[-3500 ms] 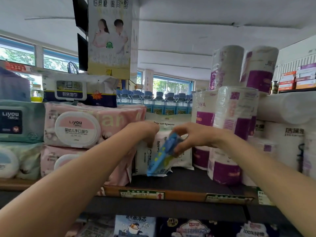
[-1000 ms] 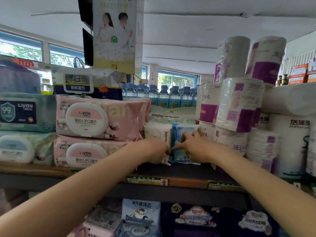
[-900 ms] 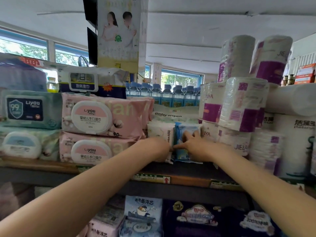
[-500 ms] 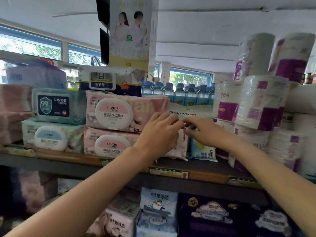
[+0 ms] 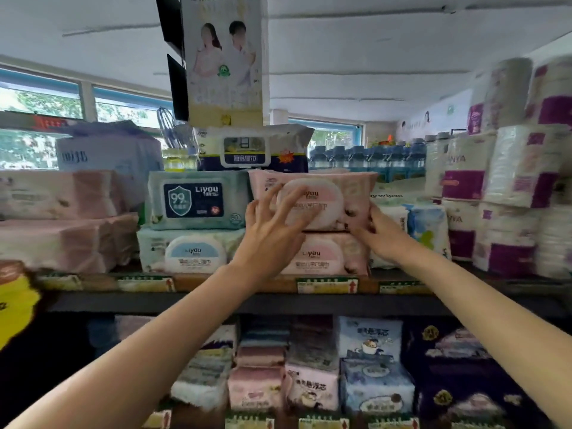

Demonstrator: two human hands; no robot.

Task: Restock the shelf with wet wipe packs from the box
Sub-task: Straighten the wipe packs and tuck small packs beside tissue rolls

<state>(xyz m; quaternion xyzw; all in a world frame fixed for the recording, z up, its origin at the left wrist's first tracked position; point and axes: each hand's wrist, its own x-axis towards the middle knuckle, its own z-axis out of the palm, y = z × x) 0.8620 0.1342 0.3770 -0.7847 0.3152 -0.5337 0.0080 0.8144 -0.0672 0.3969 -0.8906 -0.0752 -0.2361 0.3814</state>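
Observation:
A small blue wet wipe pack [image 5: 428, 232] stands upright on the shelf [image 5: 216, 301], beside a white pack [image 5: 397, 218], with no hand on it. Left of them lie two stacked pink Liyou wipe packs, the upper [image 5: 349, 193] on the lower [image 5: 322, 255]. My left hand [image 5: 272, 224] has its fingers spread and straight against the upper pack's round lid. My right hand [image 5: 382, 238] presses with straight fingers on the right end of the pink stack, near the seam between the two packs. The box is out of view.
Teal and white Liyou packs [image 5: 198, 201] sit left of the pink stack, a kitchen-wipes pack [image 5: 247, 150] on top. Toilet paper rolls [image 5: 513, 181] fill the right. Water bottles [image 5: 371, 159] stand behind. A poster [image 5: 224, 57] hangs overhead. The lower shelf holds more packs [image 5: 309, 385].
Both hands have left the small blue pack, which now stands on the shelf, and moved left onto the pink stack. The view has swung left.

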